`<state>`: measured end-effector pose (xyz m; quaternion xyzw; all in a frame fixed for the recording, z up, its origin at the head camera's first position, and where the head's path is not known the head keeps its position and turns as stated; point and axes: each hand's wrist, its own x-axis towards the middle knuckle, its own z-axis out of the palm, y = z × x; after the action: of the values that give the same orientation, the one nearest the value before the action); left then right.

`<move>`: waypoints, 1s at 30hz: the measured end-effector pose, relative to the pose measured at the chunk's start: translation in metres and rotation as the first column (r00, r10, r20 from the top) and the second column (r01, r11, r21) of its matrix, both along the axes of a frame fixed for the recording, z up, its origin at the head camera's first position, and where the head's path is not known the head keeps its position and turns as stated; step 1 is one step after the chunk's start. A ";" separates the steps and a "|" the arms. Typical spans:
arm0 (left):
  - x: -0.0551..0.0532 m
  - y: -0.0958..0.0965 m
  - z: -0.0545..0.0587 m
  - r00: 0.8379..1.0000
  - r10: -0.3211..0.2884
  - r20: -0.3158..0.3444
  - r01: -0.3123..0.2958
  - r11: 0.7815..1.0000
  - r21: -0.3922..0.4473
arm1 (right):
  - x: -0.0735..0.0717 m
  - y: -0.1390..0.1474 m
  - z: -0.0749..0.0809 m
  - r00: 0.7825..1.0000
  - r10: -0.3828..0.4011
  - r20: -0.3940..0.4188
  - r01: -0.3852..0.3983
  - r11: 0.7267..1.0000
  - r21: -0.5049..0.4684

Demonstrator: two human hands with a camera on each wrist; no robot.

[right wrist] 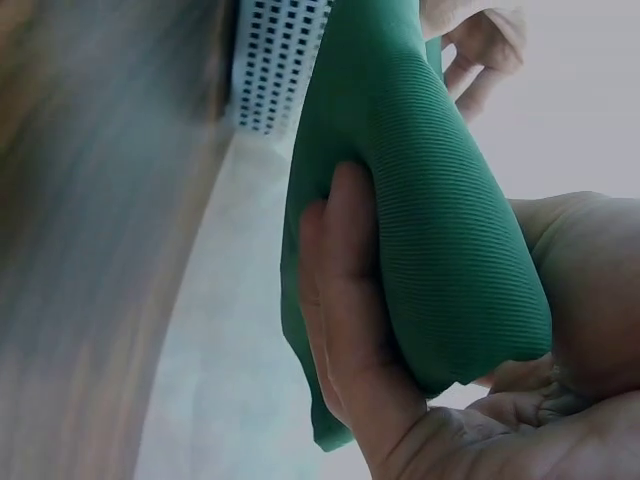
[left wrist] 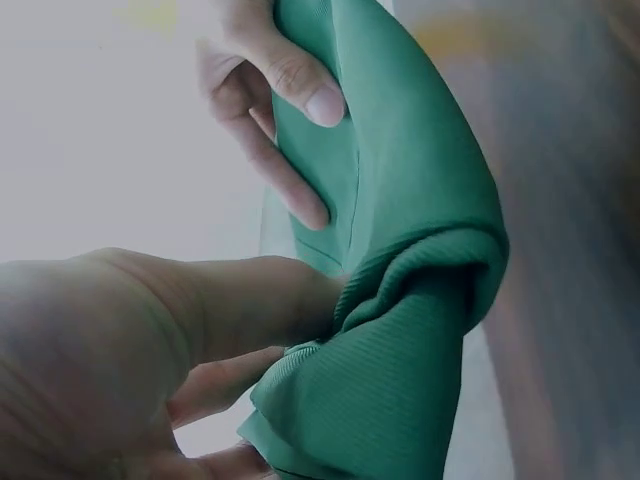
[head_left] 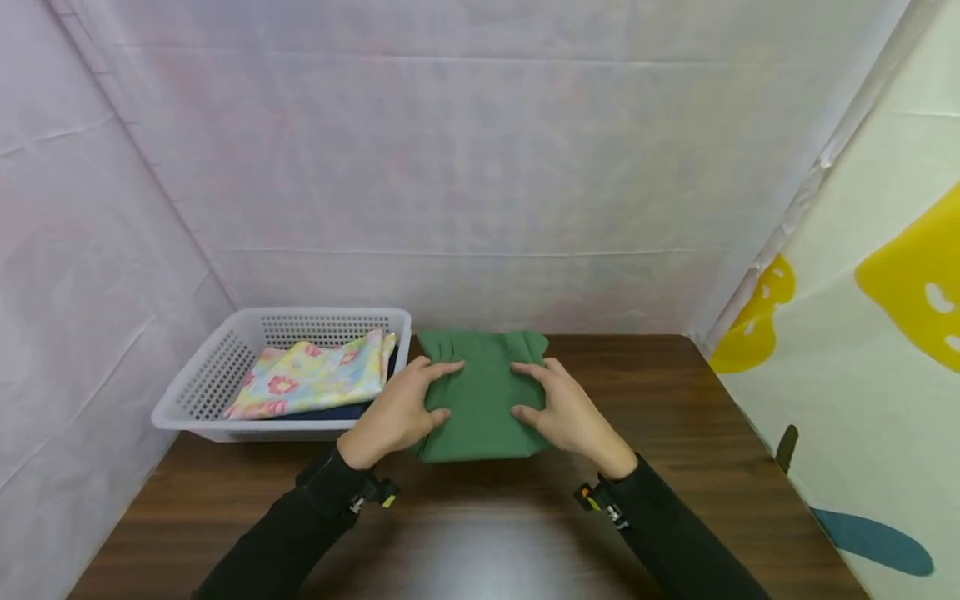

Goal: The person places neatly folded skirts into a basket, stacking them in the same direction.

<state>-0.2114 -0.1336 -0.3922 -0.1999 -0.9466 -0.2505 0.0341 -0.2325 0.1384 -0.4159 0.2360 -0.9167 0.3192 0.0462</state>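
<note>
A folded green cloth [head_left: 483,417], finely ribbed and rolled thick along its sides, is held up over the brown table in front of me. My left hand [head_left: 393,412] grips its left side, with the thumb and index finger on the upper face. On the opposite side my right hand [head_left: 573,417] holds it the same way. In the right wrist view several right fingers [right wrist: 350,290] wrap the underside of the cloth. The left wrist view shows the left thumb [left wrist: 260,300] pressed into a fold, its other fingers partly hidden behind the cloth.
To the left a white perforated basket [head_left: 285,429] stands on the brown table [head_left: 637,517]. Inside lie a folded floral cloth [head_left: 315,375] and a dark blue cloth [head_left: 330,413] under it. A pale fabric wall [head_left: 480,167] rises behind the table's far edge.
</note>
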 end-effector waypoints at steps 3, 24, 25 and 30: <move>-0.004 -0.011 0.010 1.000 0.011 -0.007 -0.011 1.000 0.001 | -0.007 -0.011 0.007 1.000 0.006 -0.007 -0.006 1.000 -0.006; -0.027 -0.103 0.039 0.989 0.149 0.012 -0.149 0.989 -0.021 | -0.048 -0.108 0.033 0.984 0.159 0.086 -0.147 0.981 -0.129; -0.029 -0.108 0.040 0.987 0.158 0.016 -0.158 0.987 -0.026 | -0.049 -0.114 0.033 0.983 0.163 0.091 -0.150 0.980 -0.130; -0.033 -0.134 0.041 0.976 0.210 0.050 -0.206 0.976 -0.070 | -0.057 -0.148 0.036 0.979 0.190 0.079 -0.182 0.978 -0.098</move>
<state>-0.2445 -0.2678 -0.3510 -0.0934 -0.9705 -0.2206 0.0267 -0.2894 -0.0100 -0.3802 0.3044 -0.8763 0.3732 -0.0136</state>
